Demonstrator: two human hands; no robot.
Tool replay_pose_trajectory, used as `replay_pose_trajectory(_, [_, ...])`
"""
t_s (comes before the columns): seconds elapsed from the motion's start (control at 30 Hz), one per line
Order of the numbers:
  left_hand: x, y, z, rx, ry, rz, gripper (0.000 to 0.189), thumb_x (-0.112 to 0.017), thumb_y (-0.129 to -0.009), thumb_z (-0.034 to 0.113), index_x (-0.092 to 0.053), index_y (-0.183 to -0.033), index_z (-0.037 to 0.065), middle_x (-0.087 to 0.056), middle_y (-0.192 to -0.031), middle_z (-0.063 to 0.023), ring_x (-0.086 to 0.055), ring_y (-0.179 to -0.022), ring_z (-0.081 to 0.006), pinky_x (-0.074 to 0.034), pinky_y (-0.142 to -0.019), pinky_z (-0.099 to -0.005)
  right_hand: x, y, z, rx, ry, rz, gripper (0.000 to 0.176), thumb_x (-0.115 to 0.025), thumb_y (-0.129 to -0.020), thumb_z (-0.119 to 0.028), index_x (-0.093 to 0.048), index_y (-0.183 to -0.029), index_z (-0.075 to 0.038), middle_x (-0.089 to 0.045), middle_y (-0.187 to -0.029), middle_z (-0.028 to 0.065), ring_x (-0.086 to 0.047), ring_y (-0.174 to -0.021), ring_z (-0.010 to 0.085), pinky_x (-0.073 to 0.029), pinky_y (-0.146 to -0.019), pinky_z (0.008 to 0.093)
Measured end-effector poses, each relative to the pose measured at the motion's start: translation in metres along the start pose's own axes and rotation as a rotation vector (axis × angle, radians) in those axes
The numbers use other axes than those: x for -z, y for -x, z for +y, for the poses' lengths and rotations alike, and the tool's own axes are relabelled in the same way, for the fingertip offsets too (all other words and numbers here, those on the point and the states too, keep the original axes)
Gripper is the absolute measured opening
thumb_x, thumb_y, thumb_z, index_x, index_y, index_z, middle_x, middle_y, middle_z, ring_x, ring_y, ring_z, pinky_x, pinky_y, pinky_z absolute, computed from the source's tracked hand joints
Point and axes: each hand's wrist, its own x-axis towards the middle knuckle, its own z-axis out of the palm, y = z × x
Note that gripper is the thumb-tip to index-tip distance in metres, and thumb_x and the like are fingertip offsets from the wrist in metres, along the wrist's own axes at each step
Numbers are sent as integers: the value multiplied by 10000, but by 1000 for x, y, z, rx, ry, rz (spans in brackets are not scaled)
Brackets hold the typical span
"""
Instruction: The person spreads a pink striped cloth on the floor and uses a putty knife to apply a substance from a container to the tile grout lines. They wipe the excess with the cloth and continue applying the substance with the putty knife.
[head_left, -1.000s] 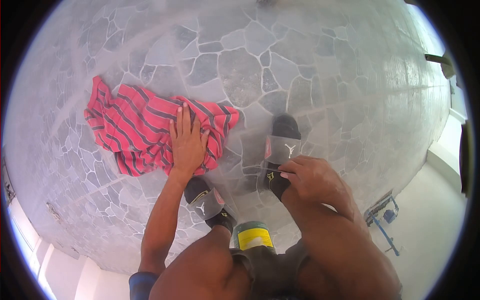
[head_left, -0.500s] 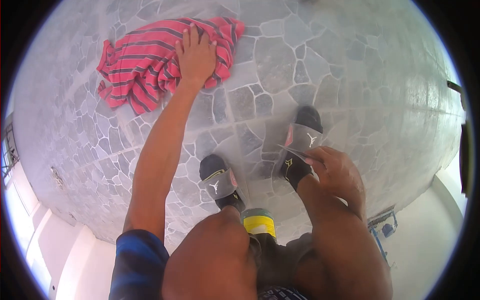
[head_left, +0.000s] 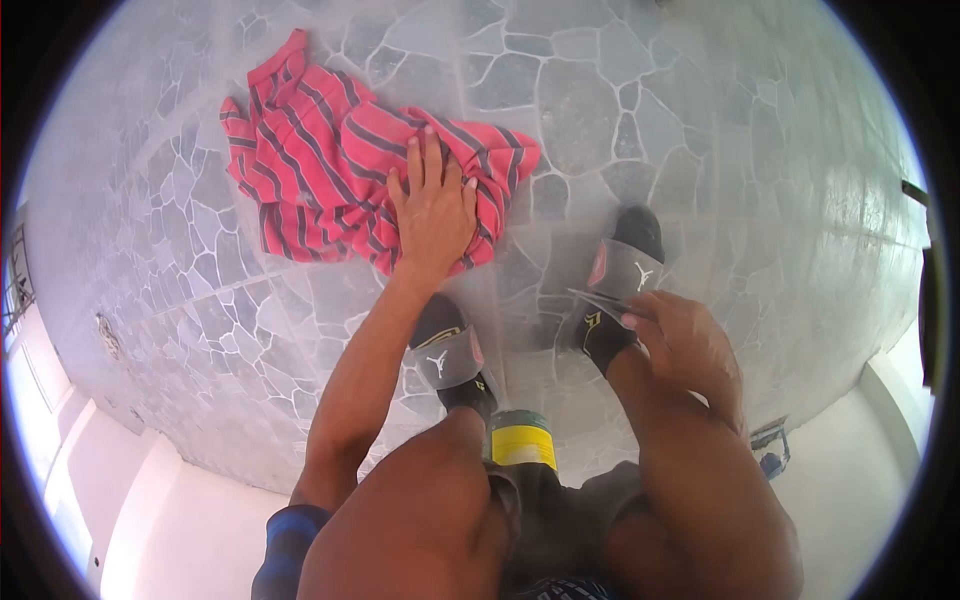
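My left hand (head_left: 435, 218) lies flat with fingers spread on a crumpled red striped shirt (head_left: 310, 165), pressing it against the stone-patterned floor. The shirt has dark stripes, and its collar-like end points up and left. Over my right ankle, my right hand (head_left: 685, 340) has its fingers closed on a thin, flat grey blade-like tool (head_left: 598, 301). The tool's tip points left, beside the slide sandal; its handle is hidden in the hand, so its exact kind cannot be told.
My feet, in dark socks and grey slides (head_left: 448, 360), stand apart on the grey stone-patterned floor (head_left: 580, 110). Between my legs is a green can with a yellow label (head_left: 523, 443). White low walls (head_left: 220, 510) run along the near side. A blue-grey object (head_left: 772, 462) lies near the right wall.
My left hand has moved right and nearer to me, dragging the shirt with it; the shirt's left end has spread upward. My right hand still grips the grey tool at the ankle.
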Motion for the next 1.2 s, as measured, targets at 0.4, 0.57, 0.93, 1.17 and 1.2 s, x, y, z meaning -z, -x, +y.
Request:
replay_pose_trajectory(0.4, [8, 70, -137, 176, -15, 82, 441, -485, -996, 319, -562, -1328, 40, -370, -1567, -126, -338, -1449, -310, -242, -1163, -545, -15, -125, -42, -193, -208, 47, 376, -587, -937, -298, -640, -1107, 34, -694, -857, 201, -679, -821, 340, -513, -763, 409])
replay_pose_trajectory(0.57, [1, 83, -150, 238, 81, 163, 452, -415, -1004, 310, -542, -1349, 48, -373, -1566, -121, -324, -1458, -302, -198, -1183, -512, -67, -181, -25, -123, -147, 69, 468, -593, -905, -354, -629, -1125, 58, -687, -914, 241, -680, -913, 365, -504, -824, 443])
replay_pose_trajectory(0.93, [2, 85, -157, 238, 98, 178, 437, -425, -971, 264, -551, -1339, 65, -397, -1547, -111, -340, -1445, -295, -195, -1185, -500, -100, -199, -31, -139, -223, 277, 471, -637, -898, -348, -639, -1162, 42, -705, -993, 237, -684, -978, 371, -505, -857, 423])
replay_pose_trajectory(1.17, [5, 85, -158, 245, 118, 177, 433, -460, -948, 251, -560, -1335, 86, -396, -1545, -108, -338, -1444, -293, -208, -1183, -505, -111, -206, -27, -112, -209, 359, 435, -634, -904, -319, -644, -1163, 31, -702, -1045, 242, -677, -1005, 384, -504, -870, 424])
replay_pose_trajectory(1.2, [6, 85, -157, 247, 130, 186, 431, -464, -945, 249, -562, -1333, 87, -398, -1544, -107, -340, -1443, -293, -210, -1183, -505, -110, -206, -32, -119, -208, 356, 428, -635, -903, -311, -644, -1162, 30, -701, -1046, 245, -675, -1009, 388, -503, -873, 425])
